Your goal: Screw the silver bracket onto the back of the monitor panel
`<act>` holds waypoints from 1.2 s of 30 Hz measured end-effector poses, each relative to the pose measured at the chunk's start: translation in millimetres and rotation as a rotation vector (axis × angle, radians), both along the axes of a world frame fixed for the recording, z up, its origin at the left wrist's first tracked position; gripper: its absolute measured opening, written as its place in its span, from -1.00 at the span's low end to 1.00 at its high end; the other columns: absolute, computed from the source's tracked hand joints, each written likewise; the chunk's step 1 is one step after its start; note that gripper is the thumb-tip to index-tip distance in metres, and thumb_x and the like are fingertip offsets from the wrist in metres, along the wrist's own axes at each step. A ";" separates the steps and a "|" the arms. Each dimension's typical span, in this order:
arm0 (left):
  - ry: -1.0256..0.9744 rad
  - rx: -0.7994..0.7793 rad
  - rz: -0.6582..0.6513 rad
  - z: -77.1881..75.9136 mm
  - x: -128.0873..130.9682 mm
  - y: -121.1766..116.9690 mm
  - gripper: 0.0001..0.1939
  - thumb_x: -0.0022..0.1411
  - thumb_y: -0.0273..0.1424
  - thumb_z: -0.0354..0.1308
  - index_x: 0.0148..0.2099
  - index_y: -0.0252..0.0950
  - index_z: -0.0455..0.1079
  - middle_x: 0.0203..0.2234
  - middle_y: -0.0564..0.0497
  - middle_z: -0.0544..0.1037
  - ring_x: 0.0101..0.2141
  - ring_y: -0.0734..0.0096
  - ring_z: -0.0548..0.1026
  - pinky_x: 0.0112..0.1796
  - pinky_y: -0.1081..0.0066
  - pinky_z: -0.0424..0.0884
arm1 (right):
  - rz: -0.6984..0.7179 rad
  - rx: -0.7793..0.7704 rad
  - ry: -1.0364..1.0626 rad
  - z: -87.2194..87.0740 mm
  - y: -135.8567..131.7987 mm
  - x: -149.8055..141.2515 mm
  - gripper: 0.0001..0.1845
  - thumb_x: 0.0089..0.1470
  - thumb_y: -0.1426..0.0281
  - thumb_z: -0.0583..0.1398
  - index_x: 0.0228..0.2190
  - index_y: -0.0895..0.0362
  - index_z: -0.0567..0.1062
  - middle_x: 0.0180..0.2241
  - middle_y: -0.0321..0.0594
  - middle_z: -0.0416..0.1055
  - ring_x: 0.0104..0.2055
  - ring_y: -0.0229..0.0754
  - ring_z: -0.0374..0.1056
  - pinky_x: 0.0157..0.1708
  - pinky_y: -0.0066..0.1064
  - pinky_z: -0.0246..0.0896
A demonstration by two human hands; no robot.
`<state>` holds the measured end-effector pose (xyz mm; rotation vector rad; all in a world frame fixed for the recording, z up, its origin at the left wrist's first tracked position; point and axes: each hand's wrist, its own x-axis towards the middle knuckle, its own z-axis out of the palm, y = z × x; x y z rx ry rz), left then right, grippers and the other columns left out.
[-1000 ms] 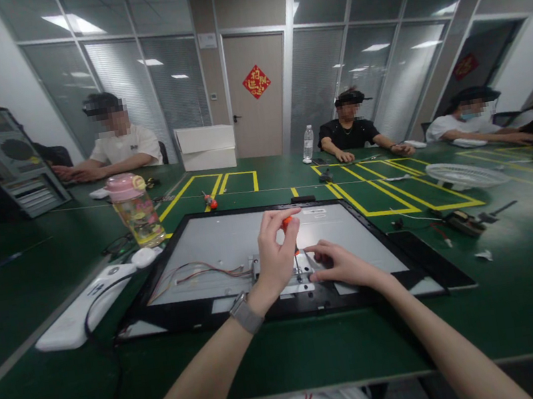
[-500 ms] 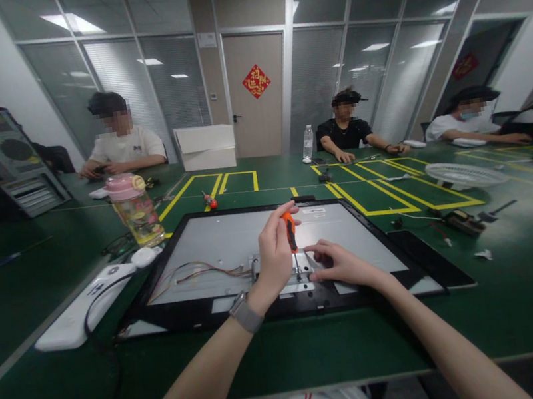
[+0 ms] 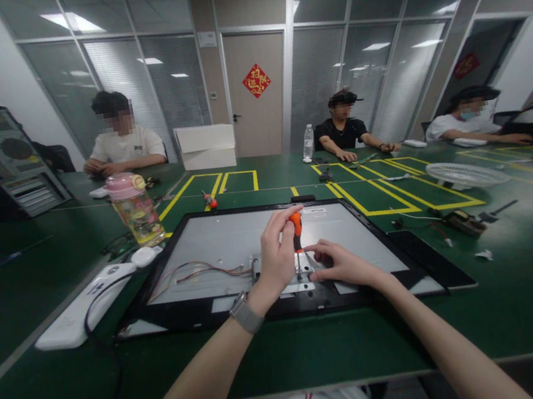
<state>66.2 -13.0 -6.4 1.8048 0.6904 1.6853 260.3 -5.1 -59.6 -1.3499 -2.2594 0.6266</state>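
My left hand (image 3: pixel 277 255) is closed round the orange-and-black handle of a screwdriver (image 3: pixel 297 234). The screwdriver stands nearly upright, its thin shaft reaching down to a small metal bracket (image 3: pixel 305 286) at the near side of a display panel (image 3: pixel 232 235). The panel lies flat, grey inside a black frame, and thin coloured wires (image 3: pixel 206 268) run left from the bracket. Beside the shaft, my right hand (image 3: pixel 342 263) has thumb and index finger spread apart, their tips at the bracket's right side. Its other fingers are curled, and whatever contact the tips make is hard to see.
Left of the panel are a white power strip (image 3: pixel 84 309) with a black cable and a pink-lidded bottle (image 3: pixel 136 213). A black flat slab (image 3: pixel 430 258) adjoins the panel's right edge. A red-tipped tool (image 3: pixel 210 200) lies beyond. Several people sit across the green table.
The screwdriver's handle has leaned slightly to the right, and my left hand has shifted a little that way and down with it. My right hand stays in place.
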 end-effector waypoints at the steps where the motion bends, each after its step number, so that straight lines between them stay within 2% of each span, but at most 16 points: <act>1: -0.010 -0.018 -0.005 -0.2 0.2 0.6 -0.68 0.35 -0.50 -0.10 -0.02 -0.24 0.45 -0.19 -0.05 0.53 -0.17 0.37 0.48 -0.13 0.33 0.40 | -0.002 -0.002 0.003 0.3 -0.2 0.0 -0.39 -0.03 0.19 0.35 0.05 0.11 0.45 -0.30 -0.23 0.31 -0.26 -0.10 0.31 -0.22 -0.32 0.22; 4: -0.007 -0.025 0.027 0.2 1.6 1.0 -0.75 0.29 -0.48 0.03 -0.06 -0.24 0.47 -0.23 -0.04 0.51 -0.26 0.41 0.47 -0.24 0.40 0.43 | -0.003 0.001 0.016 0.0 -0.3 0.4 -0.40 -0.04 0.20 0.35 0.04 0.12 0.46 -0.29 -0.22 0.31 -0.25 -0.10 0.32 -0.21 -0.31 0.22; 7: 0.021 0.005 0.074 0.8 2.4 -0.1 -0.78 0.20 -0.46 0.16 -0.10 -0.23 0.50 -0.28 -0.02 0.47 -0.29 0.42 0.45 -0.28 0.43 0.43 | 0.002 0.007 0.024 -1.7 0.5 0.8 -0.40 -0.04 0.20 0.36 0.04 0.12 0.46 -0.29 -0.22 0.31 -0.26 -0.11 0.31 -0.22 -0.32 0.22; 9: 0.028 0.002 0.054 0.5 2.1 -0.8 -0.77 0.23 -0.45 0.13 -0.07 -0.22 0.50 -0.25 -0.04 0.48 -0.24 0.41 0.46 -0.26 0.42 0.43 | 0.002 0.010 0.025 -3.1 1.4 1.0 -0.41 -0.04 0.20 0.36 0.03 0.11 0.46 -0.29 -0.23 0.31 -0.26 -0.12 0.31 -0.23 -0.33 0.21; 12: 0.018 -0.012 -0.015 -1.2 1.0 -0.5 -0.71 0.33 -0.46 -0.02 0.00 -0.21 0.46 -0.13 -0.06 0.52 -0.11 0.37 0.46 -0.18 0.39 0.42 | 0.002 0.014 0.014 -4.6 2.6 1.4 -0.39 -0.05 0.19 0.36 0.03 0.12 0.46 -0.30 -0.23 0.32 -0.28 -0.12 0.31 -0.24 -0.33 0.20; 15: -0.004 -0.021 -0.036 -3.1 0.8 0.8 -0.69 0.34 -0.48 -0.04 0.03 -0.22 0.44 -0.12 -0.06 0.53 -0.13 0.38 0.48 -0.15 0.37 0.42 | 0.005 0.013 0.010 -5.5 3.1 2.0 -0.39 -0.04 0.18 0.36 0.04 0.11 0.46 -0.30 -0.23 0.31 -0.27 -0.12 0.31 -0.23 -0.33 0.20; 20: 0.011 0.034 0.098 -2.8 2.9 1.5 -0.79 0.18 -0.48 0.20 -0.11 -0.21 0.50 -0.32 0.02 0.43 -0.33 0.47 0.41 -0.31 0.46 0.39 | 0.007 0.023 0.024 -5.6 2.7 2.5 -0.39 -0.05 0.18 0.36 0.04 0.10 0.46 -0.30 -0.23 0.31 -0.26 -0.12 0.31 -0.23 -0.33 0.21; 23: 0.000 0.041 0.149 -1.8 3.8 1.2 -0.84 0.14 -0.45 0.25 -0.18 -0.22 0.50 -0.38 0.06 0.36 -0.37 0.49 0.38 -0.33 0.47 0.35 | 0.003 0.018 0.027 -4.9 2.3 2.3 -0.40 -0.04 0.20 0.36 0.04 0.10 0.46 -0.30 -0.23 0.31 -0.27 -0.12 0.30 -0.23 -0.33 0.21; 27: 0.000 0.024 0.125 -0.4 3.1 -0.4 -0.89 0.23 -0.41 0.17 -0.19 -0.24 0.49 -0.35 0.03 0.38 -0.34 0.46 0.39 -0.31 0.46 0.36 | 0.002 0.006 0.025 -4.5 2.2 2.7 -0.39 -0.04 0.18 0.36 0.04 0.11 0.46 -0.29 -0.23 0.30 -0.25 -0.11 0.30 -0.21 -0.32 0.21; 33: -0.077 -0.122 0.004 -2.6 2.0 0.0 -0.72 0.38 -0.41 -0.14 -0.07 -0.26 0.40 -0.37 0.01 0.47 -0.39 0.46 0.44 -0.37 0.46 0.37 | 0.004 0.001 0.025 -4.0 1.9 2.7 -0.37 -0.03 0.16 0.35 0.06 0.11 0.44 -0.29 -0.22 0.30 -0.25 -0.11 0.31 -0.21 -0.31 0.21; 36: -0.063 -0.109 -0.007 -4.7 2.4 1.8 -0.75 0.37 -0.39 -0.08 -0.09 -0.25 0.41 -0.31 -0.01 0.49 -0.32 0.44 0.47 -0.32 0.45 0.39 | 0.004 0.010 0.026 -4.6 2.3 2.6 -0.37 -0.05 0.16 0.36 0.05 0.10 0.45 -0.30 -0.23 0.31 -0.26 -0.11 0.31 -0.21 -0.31 0.21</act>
